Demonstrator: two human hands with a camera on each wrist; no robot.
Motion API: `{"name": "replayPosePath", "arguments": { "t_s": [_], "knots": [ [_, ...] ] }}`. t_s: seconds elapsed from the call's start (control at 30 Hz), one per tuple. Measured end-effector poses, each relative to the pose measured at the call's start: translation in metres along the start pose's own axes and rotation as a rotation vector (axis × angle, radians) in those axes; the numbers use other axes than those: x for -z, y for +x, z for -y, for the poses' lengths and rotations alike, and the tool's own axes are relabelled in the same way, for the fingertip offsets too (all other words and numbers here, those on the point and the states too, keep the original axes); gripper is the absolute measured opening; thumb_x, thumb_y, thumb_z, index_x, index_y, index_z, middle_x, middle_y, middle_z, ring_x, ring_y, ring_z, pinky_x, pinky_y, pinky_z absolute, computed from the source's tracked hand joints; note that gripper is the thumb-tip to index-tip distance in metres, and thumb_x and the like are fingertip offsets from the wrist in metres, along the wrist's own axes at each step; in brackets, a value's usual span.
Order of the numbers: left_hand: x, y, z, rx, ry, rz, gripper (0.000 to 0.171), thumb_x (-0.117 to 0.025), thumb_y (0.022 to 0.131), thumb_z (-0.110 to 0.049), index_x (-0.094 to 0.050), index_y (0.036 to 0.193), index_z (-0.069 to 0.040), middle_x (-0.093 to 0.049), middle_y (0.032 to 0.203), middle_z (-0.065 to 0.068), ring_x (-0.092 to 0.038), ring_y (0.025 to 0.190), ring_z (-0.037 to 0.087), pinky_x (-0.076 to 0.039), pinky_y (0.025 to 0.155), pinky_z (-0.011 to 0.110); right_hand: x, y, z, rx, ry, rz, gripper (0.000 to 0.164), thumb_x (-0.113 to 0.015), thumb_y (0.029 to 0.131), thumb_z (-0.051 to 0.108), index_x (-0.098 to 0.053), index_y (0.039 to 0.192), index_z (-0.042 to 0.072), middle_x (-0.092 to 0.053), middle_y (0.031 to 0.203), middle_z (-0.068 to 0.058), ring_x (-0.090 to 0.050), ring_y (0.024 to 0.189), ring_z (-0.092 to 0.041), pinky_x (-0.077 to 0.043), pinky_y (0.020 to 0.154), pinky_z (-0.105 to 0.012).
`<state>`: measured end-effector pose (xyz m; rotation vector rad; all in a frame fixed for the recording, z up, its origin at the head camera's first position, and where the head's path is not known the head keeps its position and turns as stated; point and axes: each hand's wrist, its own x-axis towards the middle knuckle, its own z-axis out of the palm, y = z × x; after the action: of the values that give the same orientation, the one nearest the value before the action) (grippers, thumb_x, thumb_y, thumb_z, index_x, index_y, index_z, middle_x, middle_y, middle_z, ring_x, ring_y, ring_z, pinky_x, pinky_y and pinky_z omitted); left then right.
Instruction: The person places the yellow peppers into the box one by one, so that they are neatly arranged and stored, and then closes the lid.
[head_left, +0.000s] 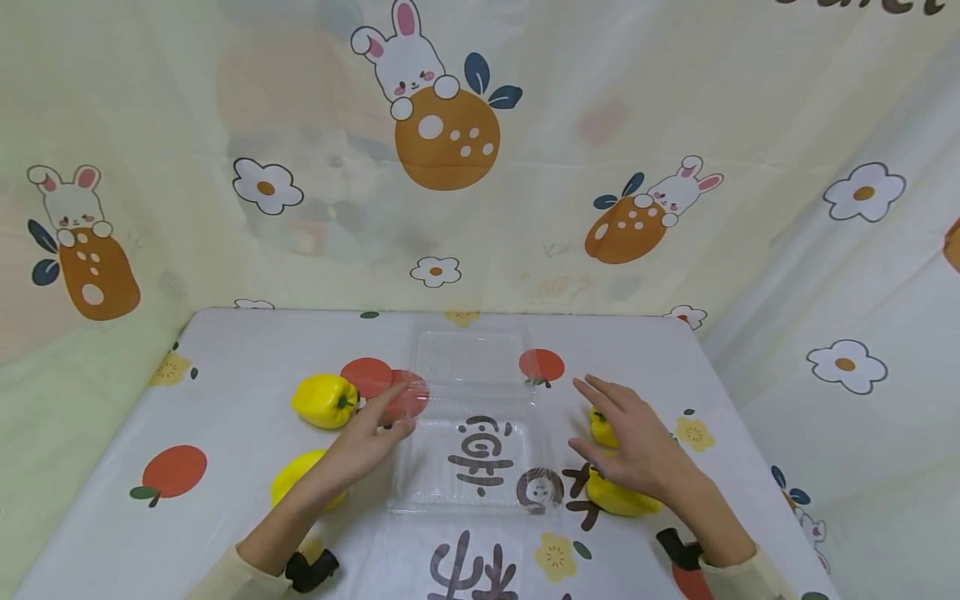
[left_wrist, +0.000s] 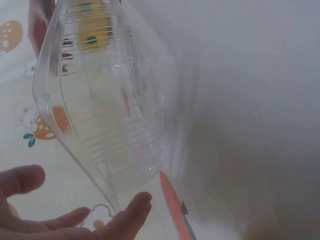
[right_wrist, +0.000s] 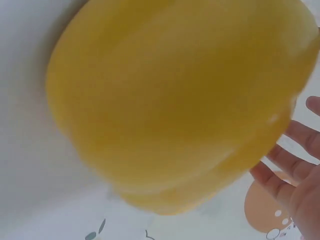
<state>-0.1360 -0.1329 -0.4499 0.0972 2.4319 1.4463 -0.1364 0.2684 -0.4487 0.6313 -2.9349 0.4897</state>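
A transparent plastic clamshell box point(head_left: 474, 392) lies unfolded in the middle of the table, its lid towards the back. My left hand point(head_left: 367, 442) is beside the box's left edge, thumb and fingers spread; whether the fingertips touch the box cannot be told. To the left of the box lie two yellow bell peppers point(head_left: 322, 402), the nearer one partly behind the left forearm. Over on the right, my right hand point(head_left: 637, 442) is held with fingers extended, holding nothing. It partly hides two more yellow bell peppers point(head_left: 621, 498); one pepper point(right_wrist: 175, 100) looms large in the right wrist view.
A white patterned cloth point(head_left: 240, 400) with printed fruit and flowers covers the table. Behind it hangs a pale curtain point(head_left: 525, 233) with rabbit prints, and another drape closes the right side. A black strap point(head_left: 311, 571) sits at the left wrist, with a similar one at the right.
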Motion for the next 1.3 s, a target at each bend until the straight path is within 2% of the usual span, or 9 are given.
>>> {"name": "replayPosePath", "arguments": {
  "t_s": [0.17,0.33,0.47,0.57,0.67,0.77,0.9,1.1,1.3],
  "knots": [
    [0.001,-0.002,0.000,0.052,-0.077,0.009,0.065,-0.057,0.108,-0.027,-0.031,0.168,-0.025,-0.034,0.172,0.016,-0.051,0.145,0.047,-0.055,0.111,0.056,0.006,-0.004,-0.002,-0.018,0.003,-0.035,0.076,-0.083,0.091,0.033,-0.050,0.157,0.015,-0.055,0.157,-0.015,-0.051,0.141,-0.040,-0.044,0.116,-0.067],
    [-0.001,-0.002,0.003,0.078,-0.171,-0.002,0.062,-0.056,0.108,-0.020,-0.035,0.166,-0.023,-0.042,0.165,0.018,-0.058,0.135,0.039,-0.061,0.103,0.046,0.011,-0.008,-0.004,-0.051,0.061,-0.041,0.073,-0.082,0.092,0.031,-0.052,0.156,0.017,-0.059,0.152,-0.013,-0.053,0.138,-0.037,-0.048,0.113,-0.065],
    [-0.004,-0.001,0.006,0.094,-0.245,-0.034,0.058,-0.055,0.108,-0.015,-0.040,0.163,-0.019,-0.047,0.158,0.019,-0.059,0.130,0.036,-0.063,0.100,0.044,0.012,-0.011,-0.007,-0.053,0.137,-0.056,0.070,-0.082,0.092,0.027,-0.053,0.155,0.019,-0.064,0.145,-0.009,-0.060,0.120,-0.027,-0.062,0.097,-0.047],
    [-0.007,-0.001,0.006,0.100,-0.285,-0.041,0.057,-0.053,0.107,-0.012,-0.041,0.162,-0.017,-0.047,0.158,0.020,-0.057,0.131,0.038,-0.063,0.099,0.046,0.012,-0.012,-0.011,-0.032,0.164,-0.066,0.062,-0.083,0.092,0.025,-0.059,0.150,0.019,-0.070,0.134,-0.006,-0.061,0.104,-0.018,-0.061,0.082,-0.031],
    [-0.008,-0.001,0.006,0.096,-0.303,-0.037,0.057,-0.053,0.107,-0.009,-0.041,0.162,-0.016,-0.046,0.160,0.020,-0.056,0.132,0.039,-0.064,0.097,0.046,0.012,-0.015,-0.014,-0.018,0.174,-0.065,0.053,-0.083,0.092,0.025,-0.066,0.141,0.017,-0.074,0.122,-0.002,-0.060,0.095,-0.012,-0.059,0.076,-0.024],
    [-0.009,-0.002,0.007,0.091,-0.312,-0.035,0.057,-0.053,0.106,-0.007,-0.042,0.162,-0.017,-0.046,0.159,0.021,-0.056,0.131,0.040,-0.065,0.095,0.046,0.015,-0.019,-0.016,-0.014,0.196,-0.054,0.043,-0.084,0.091,0.024,-0.071,0.132,0.015,-0.076,0.114,0.001,-0.061,0.090,-0.011,-0.058,0.073,-0.023],
    [-0.009,-0.002,0.010,0.105,-0.327,-0.037,0.058,-0.052,0.106,-0.005,-0.043,0.161,-0.020,-0.047,0.157,0.021,-0.056,0.130,0.041,-0.065,0.094,0.047,0.019,-0.023,-0.017,-0.021,0.250,-0.022,0.036,-0.082,0.093,0.023,-0.074,0.125,0.010,-0.078,0.117,-0.002,-0.067,0.092,-0.015,-0.061,0.075,-0.025],
    [-0.011,-0.002,0.010,0.116,-0.336,-0.035,0.060,-0.052,0.105,-0.004,-0.043,0.162,-0.021,-0.046,0.158,0.022,-0.056,0.131,0.043,-0.064,0.096,0.051,0.018,-0.034,-0.023,-0.071,0.309,0.071,0.039,-0.079,0.096,0.029,-0.072,0.129,0.011,-0.077,0.126,-0.004,-0.072,0.099,-0.014,-0.064,0.083,-0.029],
    [-0.013,-0.001,0.012,0.126,-0.331,-0.033,0.061,-0.053,0.105,-0.004,-0.043,0.162,-0.023,-0.046,0.157,0.022,-0.057,0.131,0.043,-0.064,0.097,0.051,0.016,-0.045,-0.028,-0.073,0.356,0.090,0.041,-0.078,0.097,0.034,-0.071,0.132,0.013,-0.076,0.130,-0.003,-0.070,0.104,-0.008,-0.062,0.085,-0.026]
  ]
}}
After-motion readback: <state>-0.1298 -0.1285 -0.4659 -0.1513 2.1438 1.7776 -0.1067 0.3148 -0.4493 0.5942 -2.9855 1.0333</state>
